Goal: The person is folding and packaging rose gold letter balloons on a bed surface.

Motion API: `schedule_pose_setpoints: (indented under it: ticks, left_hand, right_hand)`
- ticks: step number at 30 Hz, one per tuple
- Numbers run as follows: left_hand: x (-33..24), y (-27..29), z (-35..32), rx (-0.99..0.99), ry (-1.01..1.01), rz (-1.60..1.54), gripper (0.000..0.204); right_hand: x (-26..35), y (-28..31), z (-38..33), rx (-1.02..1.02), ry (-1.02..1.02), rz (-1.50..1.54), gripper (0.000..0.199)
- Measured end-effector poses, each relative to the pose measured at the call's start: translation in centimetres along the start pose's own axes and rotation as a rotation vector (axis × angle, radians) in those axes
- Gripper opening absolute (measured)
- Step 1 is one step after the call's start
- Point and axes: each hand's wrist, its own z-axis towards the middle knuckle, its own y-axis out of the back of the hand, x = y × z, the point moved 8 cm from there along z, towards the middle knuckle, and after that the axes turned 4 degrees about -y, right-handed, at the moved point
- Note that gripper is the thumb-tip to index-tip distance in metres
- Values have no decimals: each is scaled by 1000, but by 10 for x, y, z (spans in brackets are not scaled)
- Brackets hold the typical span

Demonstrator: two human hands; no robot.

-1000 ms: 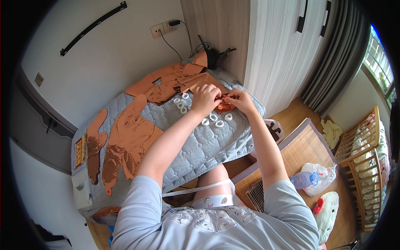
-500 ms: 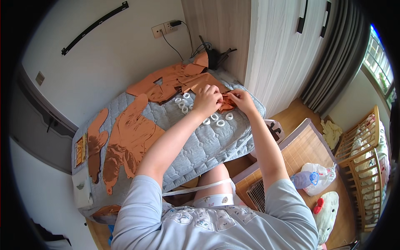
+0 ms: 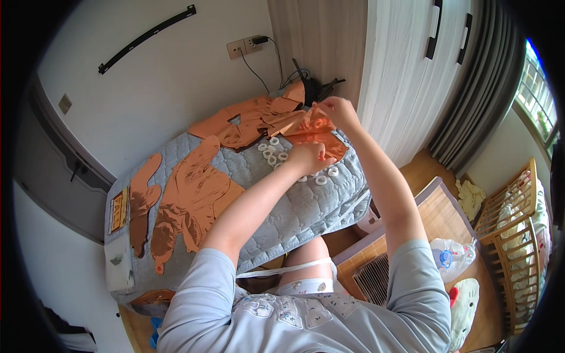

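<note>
Head view: fingers [image 3: 330,105] hold orange foil [image 3: 318,125]; card [image 3: 118,210] lettered.

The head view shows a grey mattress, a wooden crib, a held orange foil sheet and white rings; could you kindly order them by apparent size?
1. Grey mattress
2. Wooden crib
3. Held orange foil sheet
4. Any single white ring
</note>
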Motion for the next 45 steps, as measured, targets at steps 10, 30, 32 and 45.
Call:
schedule_pose_setpoints:
  ticks: [10, 30, 32, 45]
  left_hand:
    - [12, -9, 2, -17, -27, 22, 41]
    - [36, -12, 8, 55, 86, -137, 66]
    - [28, 2, 5, -76, 52, -201, 72]
    - [-66, 127, -85, -467, -462, -577, 114]
  right_hand:
    - [66, 68, 80, -252, -83, 6, 33]
    - [275, 359, 48, -547, 658, -132, 15]
    - [313, 359, 7, -475, 639, -283, 18]
    - [327, 325, -47, 220, 415, -444, 12]
